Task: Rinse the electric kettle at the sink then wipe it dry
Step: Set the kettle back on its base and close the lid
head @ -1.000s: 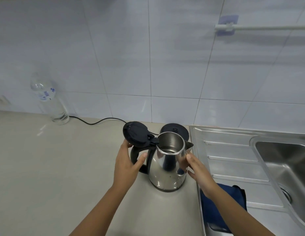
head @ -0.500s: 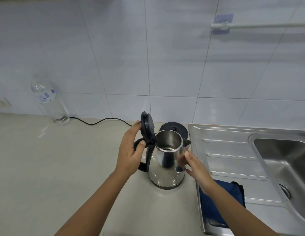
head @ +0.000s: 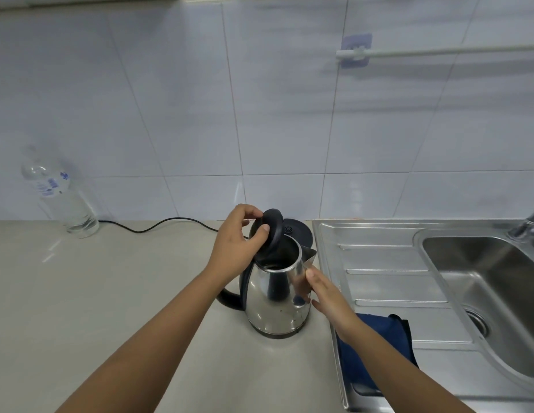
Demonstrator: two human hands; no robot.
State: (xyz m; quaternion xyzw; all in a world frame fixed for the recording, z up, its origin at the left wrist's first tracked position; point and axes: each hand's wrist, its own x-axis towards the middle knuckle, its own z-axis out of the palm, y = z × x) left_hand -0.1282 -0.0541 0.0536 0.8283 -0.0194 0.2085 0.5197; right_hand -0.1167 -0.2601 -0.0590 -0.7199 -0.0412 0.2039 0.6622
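Shiny steel electric kettle (head: 276, 296) upright on beige counter (head: 111, 293), just left of steel sink (head: 483, 281). Left hand (head: 234, 248) pinches black hinged lid (head: 268, 236), half-tilted over mouth. Right hand (head: 325, 296), fingers loosely open, steadies sink-side wall; sink lies rightward, right hand nearer.

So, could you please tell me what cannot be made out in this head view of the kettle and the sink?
- Inside of the kettle: hidden by the lid under the left hand.
- Blue cloth: partly covered by the right forearm.
- Tap spout: cut off by the right edge.
- Bottle label: blurred, unreadable.
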